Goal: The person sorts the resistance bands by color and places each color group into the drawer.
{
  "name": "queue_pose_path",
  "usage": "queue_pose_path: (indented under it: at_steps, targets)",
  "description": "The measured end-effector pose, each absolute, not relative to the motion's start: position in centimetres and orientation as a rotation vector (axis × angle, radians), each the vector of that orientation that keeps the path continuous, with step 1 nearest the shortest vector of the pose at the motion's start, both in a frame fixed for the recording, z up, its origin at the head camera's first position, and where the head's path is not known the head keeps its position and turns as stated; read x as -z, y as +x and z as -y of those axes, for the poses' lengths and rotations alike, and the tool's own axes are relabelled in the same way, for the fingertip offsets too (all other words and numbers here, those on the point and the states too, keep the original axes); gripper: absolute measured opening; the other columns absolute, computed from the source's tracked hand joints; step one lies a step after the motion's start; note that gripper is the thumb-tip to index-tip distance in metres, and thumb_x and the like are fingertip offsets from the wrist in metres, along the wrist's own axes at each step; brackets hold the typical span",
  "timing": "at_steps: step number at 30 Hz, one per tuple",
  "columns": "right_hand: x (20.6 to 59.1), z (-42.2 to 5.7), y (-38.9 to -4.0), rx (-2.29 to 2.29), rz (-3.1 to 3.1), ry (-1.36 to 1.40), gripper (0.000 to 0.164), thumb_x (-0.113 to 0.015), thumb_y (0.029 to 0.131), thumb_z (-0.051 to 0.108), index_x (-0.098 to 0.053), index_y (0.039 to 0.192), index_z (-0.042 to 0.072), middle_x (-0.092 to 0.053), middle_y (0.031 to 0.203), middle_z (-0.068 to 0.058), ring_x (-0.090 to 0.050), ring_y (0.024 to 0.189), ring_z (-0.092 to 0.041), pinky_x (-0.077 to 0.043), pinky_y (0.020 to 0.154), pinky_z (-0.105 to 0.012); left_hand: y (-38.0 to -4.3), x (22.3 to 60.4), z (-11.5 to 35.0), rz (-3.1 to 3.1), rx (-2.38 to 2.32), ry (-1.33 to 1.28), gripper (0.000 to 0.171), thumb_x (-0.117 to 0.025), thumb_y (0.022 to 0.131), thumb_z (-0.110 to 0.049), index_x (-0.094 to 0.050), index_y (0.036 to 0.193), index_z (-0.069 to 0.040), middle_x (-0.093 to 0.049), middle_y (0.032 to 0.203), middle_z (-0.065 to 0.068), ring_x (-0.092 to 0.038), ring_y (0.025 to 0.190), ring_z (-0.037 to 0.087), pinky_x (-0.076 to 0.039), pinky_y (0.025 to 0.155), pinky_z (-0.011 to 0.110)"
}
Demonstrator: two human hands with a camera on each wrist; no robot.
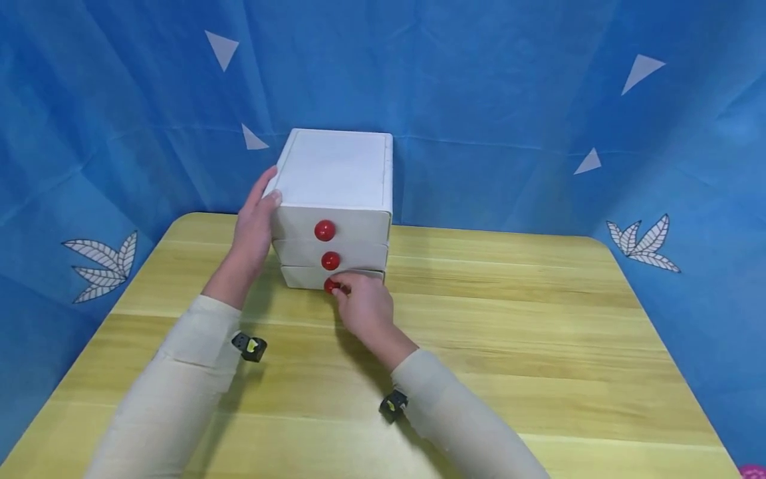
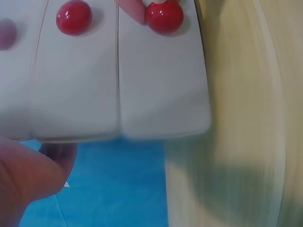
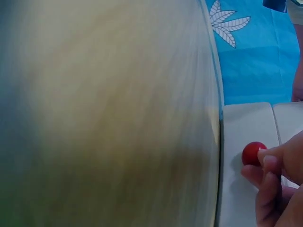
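Observation:
A white drawer cabinet stands on the table, three drawers stacked, each with a round red knob. The bottom knob is pinched between the thumb and fingers of my right hand. All three drawer fronts look about flush in the head view. My left hand rests against the cabinet's left side, its thumb by the upper front corner and its fingers along the side. In the left wrist view the middle knob shows whole. The right wrist view shows the fingertips on the bottom knob.
The light wooden table extends to the right and in front of the cabinet. Behind it hangs a blue cloth with white triangles and leaf prints. Each sleeve carries a small black device at the wrist. A pink thing shows at the lower right corner.

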State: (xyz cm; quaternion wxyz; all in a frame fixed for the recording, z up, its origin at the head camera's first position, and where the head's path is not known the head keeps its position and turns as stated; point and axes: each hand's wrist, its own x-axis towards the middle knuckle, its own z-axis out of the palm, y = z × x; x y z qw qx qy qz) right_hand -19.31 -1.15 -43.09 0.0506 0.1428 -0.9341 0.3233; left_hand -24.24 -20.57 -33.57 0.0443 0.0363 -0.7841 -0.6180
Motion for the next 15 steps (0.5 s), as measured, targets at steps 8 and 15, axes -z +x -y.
queue_pose_path:
  at_steps: [8,15]
  targets:
    - [42.4,0.8,-18.7,-0.921,2.987,0.634,0.043,-0.075,0.090,0.020,-0.066,0.132,0.022,-0.072,0.113,0.003,-0.067,0.101,-0.013,-0.054,0.071,-0.028,-23.2,34.1,20.8,2.357,1.832,0.200,0.056,-0.036,0.103,-0.056,-0.023,0.157,-0.047,-0.021,0.162,-0.009,-0.019,0.147,0.024,-0.029,0.108,0.064]
    - [39.6,-0.9,-16.6,-1.030,2.935,0.855,0.050,-0.070,0.094,0.028,-0.059,0.142,0.020,-0.063,0.132,0.005,-0.067,0.096,-0.013,-0.053,0.081,-0.030,-21.3,34.5,20.5,2.335,1.617,0.308,0.065,-0.039,0.101,-0.060,-0.020,0.159,-0.040,-0.024,0.162,-0.005,-0.025,0.145,0.022,-0.029,0.112,0.055]
